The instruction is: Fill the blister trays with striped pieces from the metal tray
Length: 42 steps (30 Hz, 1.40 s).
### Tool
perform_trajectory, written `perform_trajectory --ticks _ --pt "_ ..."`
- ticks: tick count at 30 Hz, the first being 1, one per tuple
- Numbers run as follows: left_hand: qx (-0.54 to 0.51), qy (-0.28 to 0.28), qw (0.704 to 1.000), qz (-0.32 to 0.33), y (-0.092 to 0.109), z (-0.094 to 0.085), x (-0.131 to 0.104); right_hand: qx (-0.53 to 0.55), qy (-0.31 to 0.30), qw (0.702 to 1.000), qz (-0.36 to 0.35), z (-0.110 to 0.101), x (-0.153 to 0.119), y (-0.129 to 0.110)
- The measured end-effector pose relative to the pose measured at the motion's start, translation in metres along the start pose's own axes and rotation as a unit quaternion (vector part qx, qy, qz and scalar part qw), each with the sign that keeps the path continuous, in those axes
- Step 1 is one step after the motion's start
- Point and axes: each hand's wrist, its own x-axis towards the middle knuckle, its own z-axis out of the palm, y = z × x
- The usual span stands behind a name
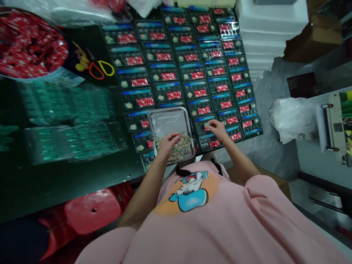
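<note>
Pinching a small piece (pixel 207 125) at the fingertips of the right grip (pixel 217 129), closed together on it over a black plastic tray (pixel 202 142), at three o'clock from a metal tray (pixel 165 119). Dipping the left grip (pixel 167 143) to the heaped pieces (pixel 183 149) at the metal tray's six o'clock, with thumb and fingers drawn close; cannot tell whether clamped on anything.

Gleaming dully in smooth, thin metal, rectangular with rounded corners and a raised rim, around the heap. Spreading from eleven to two o'clock across the bench (pixel 71 179), in rows of stiff, glossy, moulded compartments, with slim blue pens (pixel 136 92) and shiny, white-flecked red packets (pixel 145 102). Stacking up at nine o'clock in crinkly clear film, as boxy green packs (pixel 88 141).

Looking pale and greenish at the fingertips, blocky, tiny; tan and blue-green, jumbled, in the heap.
</note>
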Motion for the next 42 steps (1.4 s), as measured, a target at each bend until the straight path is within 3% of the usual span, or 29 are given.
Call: perform_trajectory --ticks 6,11,18,24,31,42 --pt "0.004 0.053 0.999 -0.003 0.001 -0.008 0.004 -0.001 0.155 0.987 0.046 -0.089 0.028 0.037" --pt "0.010 0.069 0.998 0.002 0.000 -0.008 0.005 0.028 0.185 0.980 0.060 -0.117 0.064 0.047" --pt "0.016 0.076 0.997 -0.004 0.001 -0.006 0.006 -0.063 0.111 0.991 0.049 -0.097 0.111 0.034" --pt "0.025 0.080 0.996 0.009 -0.002 -0.012 0.007 -0.215 0.048 0.972 0.082 -0.075 0.137 0.020" --pt "0.019 0.087 0.996 0.005 0.001 -0.015 0.005 -0.351 0.017 0.931 0.096 -0.067 0.142 0.015" --pt "0.025 0.096 0.995 0.006 0.001 -0.014 0.010 -0.405 -0.013 0.911 0.081 -0.062 0.142 0.014"
